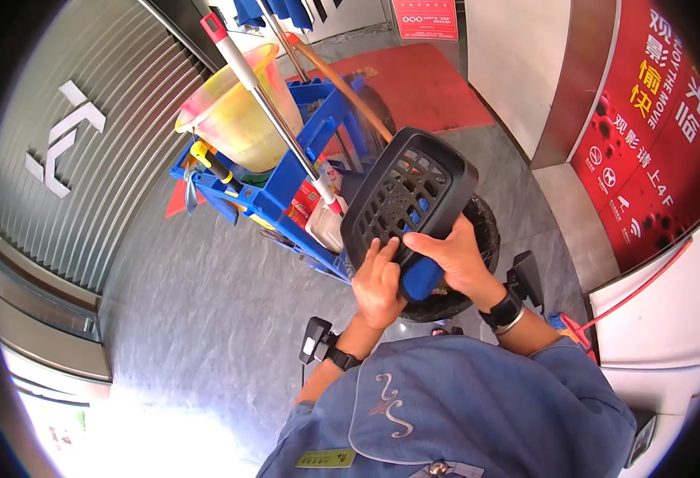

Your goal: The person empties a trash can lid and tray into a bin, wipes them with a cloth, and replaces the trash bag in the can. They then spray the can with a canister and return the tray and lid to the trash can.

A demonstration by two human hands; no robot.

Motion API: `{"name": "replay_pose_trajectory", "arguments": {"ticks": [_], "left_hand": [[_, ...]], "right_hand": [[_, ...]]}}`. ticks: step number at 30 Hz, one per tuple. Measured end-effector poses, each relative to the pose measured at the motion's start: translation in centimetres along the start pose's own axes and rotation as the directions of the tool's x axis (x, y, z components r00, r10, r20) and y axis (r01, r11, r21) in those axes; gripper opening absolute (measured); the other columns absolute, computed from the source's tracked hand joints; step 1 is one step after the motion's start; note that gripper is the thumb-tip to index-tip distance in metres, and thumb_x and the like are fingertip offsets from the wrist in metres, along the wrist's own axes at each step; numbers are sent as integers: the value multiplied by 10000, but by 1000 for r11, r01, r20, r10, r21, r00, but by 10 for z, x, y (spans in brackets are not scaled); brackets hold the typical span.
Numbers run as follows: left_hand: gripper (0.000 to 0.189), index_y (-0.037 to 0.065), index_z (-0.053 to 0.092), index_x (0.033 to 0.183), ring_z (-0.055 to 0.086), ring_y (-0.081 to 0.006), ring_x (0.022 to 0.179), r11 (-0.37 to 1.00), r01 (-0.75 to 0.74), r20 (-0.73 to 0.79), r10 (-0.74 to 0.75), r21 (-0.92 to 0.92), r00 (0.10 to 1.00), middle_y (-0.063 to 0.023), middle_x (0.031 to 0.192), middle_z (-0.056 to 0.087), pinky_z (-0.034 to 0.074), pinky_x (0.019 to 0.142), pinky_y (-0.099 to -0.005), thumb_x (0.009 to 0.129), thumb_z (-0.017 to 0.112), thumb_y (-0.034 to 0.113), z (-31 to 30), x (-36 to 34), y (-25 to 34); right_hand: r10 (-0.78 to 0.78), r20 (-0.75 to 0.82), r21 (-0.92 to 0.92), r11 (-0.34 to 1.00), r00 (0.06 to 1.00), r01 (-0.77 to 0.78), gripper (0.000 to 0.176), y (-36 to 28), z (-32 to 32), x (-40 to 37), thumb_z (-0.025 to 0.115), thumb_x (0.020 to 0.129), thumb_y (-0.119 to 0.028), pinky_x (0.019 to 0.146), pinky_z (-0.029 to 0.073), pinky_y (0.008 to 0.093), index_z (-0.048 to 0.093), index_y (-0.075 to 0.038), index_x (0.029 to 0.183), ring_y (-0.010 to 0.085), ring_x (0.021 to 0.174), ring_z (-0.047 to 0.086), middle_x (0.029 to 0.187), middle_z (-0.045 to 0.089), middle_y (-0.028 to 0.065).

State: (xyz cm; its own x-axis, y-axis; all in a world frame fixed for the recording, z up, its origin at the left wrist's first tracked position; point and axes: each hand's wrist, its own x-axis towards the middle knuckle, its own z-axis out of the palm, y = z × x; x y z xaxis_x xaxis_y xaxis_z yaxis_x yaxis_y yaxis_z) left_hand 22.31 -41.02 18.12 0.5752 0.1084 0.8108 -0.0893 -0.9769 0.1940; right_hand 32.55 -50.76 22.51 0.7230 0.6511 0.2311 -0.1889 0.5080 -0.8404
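Note:
A black plastic slotted tray point(405, 191) with a raised rim is tilted in front of me. My left hand point(378, 280) is closed at its lower left edge, fingertips over the rim. At the lower right side, my right hand point(459, 256) grips the tray, with the thumb on top and the other fingers hidden beneath. A blue cloth-like piece point(422, 278) lies against the tray's underside between my hands, and blue also shows through some slots. Below is a round bin point(489, 235) lined with a black bag, partly covered by the tray and my hands.
Left of the tray stands a blue cleaning cart point(282, 187) carrying a yellow-pink bucket point(242, 111). A metal pole with a white and red grip point(230, 52) and a wooden handle point(338, 80) lean there. A red mat point(413, 84) lies behind; a red sign wall point(652, 135) is right.

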Motion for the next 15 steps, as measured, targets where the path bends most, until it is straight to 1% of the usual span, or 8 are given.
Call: {"name": "replay_pose_trajectory", "arguments": {"ticks": [2, 3, 6, 8, 10, 12, 13, 15], "left_hand": [[246, -19, 453, 678, 550, -434, 867, 999, -32, -3, 33, 27, 999, -201, 998, 559, 479, 732, -432, 482, 601, -5, 6, 0, 3], [279, -16, 490, 734, 530, -424, 924, 999, -20, 57, 18, 42, 998, -175, 1042, 547, 479, 736, -425, 497, 630, 30, 5, -1, 5], [369, -3, 521, 810, 514, -363, 1003, 999, 27, 214, -20, -28, 977, -174, 1062, 542, 418, 856, -463, 498, 693, 93, -13, 17, 19], [436, 22, 547, 914, 459, -341, 1089, 995, 43, 146, -29, -94, 989, -166, 1119, 512, 272, 968, -477, 566, 756, 182, -34, 25, 12], [525, -1, 512, 1035, 456, -305, 1100, 987, 157, 33, -158, 37, 987, -170, 1131, 507, 293, 962, -438, 606, 746, 193, -44, 18, -8], [587, -15, 438, 1153, 464, -247, 1084, 821, 436, -63, -490, -368, 869, -171, 1132, 504, 329, 941, -387, 675, 712, 187, -40, 13, -29], [602, -21, 370, 1217, 467, -205, 1057, 715, 482, 12, -553, -506, 833, -149, 1107, 520, 356, 916, -335, 723, 672, 146, -35, 10, -42], [554, -22, 381, 1204, 511, -217, 990, 315, 657, 408, -581, -685, 704, -150, 1066, 539, 414, 855, -331, 732, 645, 101, -35, 2, -48]], "right_hand": [[102, -59, 109, 989, 993, -96, 364, 4, 0, -1, 676, 645, 14, 708, 449, 258, 526, -3, 977, 116, 780, 552, 895, 572, 40], [111, -106, 9, 994, 988, -110, 358, 9, -8, 1, 591, 619, 82, 719, 450, 272, 532, 2, 963, 132, 785, 557, 874, 579, 47], [162, -120, 150, 978, 979, -144, 377, 6, -27, 6, 578, 594, 80, 715, 453, 276, 536, 10, 962, 145, 773, 563, 871, 586, 55], [107, -77, 149, 984, 991, -95, 426, 0, -41, 9, 566, 582, 27, 725, 453, 277, 530, 21, 1006, 157, 779, 570, 903, 591, 72], [159, 11, 133, 978, 987, -159, 432, -12, -54, 10, 555, 569, 22, 737, 451, 276, 539, 29, 1000, 161, 802, 569, 898, 596, 84], [198, 37, 59, 978, 979, -200, 432, -24, -61, 4, 552, 562, 20, 744, 450, 281, 546, 33, 994, 163, 817, 566, 892, 597, 88], [213, 55, 20, 976, 975, -215, 433, -28, -62, 3, 551, 558, 19, 748, 449, 284, 549, 35, 991, 165, 825, 565, 889, 598, 91], [286, 150, 78, 951, 946, -300, 439, -27, -62, 2, 548, 561, 10, 757, 439, 276, 548, 39, 999, 158, 823, 561, 887, 600, 95]]}}
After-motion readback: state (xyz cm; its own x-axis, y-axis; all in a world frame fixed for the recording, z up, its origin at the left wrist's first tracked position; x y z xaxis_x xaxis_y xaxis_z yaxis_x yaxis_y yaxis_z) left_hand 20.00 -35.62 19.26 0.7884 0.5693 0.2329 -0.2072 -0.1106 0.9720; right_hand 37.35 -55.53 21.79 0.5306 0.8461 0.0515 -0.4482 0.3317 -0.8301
